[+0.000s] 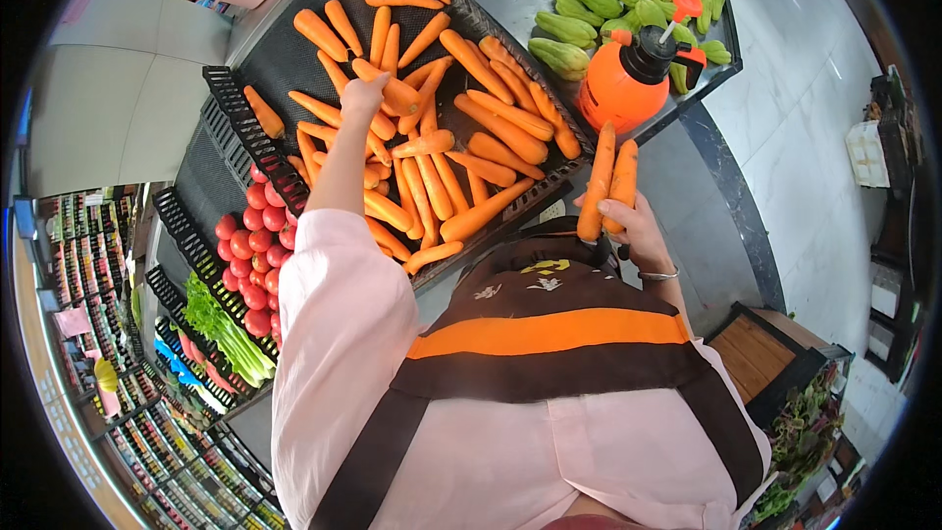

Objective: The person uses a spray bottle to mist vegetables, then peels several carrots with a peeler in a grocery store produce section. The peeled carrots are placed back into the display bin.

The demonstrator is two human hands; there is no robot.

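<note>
Many loose carrots (504, 127) lie at differing angles on a black display tray (287, 51) in front of me. My left hand (363, 97) reaches over the pile and grips a thick carrot (397, 94) from its left side. Close to my apron, beyond the tray's near right corner, my right hand (636, 228) holds two carrots (597, 180) side by side, their tips pointing away from me. Part of that hand is hidden behind them.
An orange pump sprayer (625, 85) stands beside green chayotes (563, 29) on a metal counter at the upper right. Black slatted dividers (243, 125) separate the carrots from tomatoes (254, 239) and celery (228, 331) at left. A wooden-topped crate (751, 353) stands at right.
</note>
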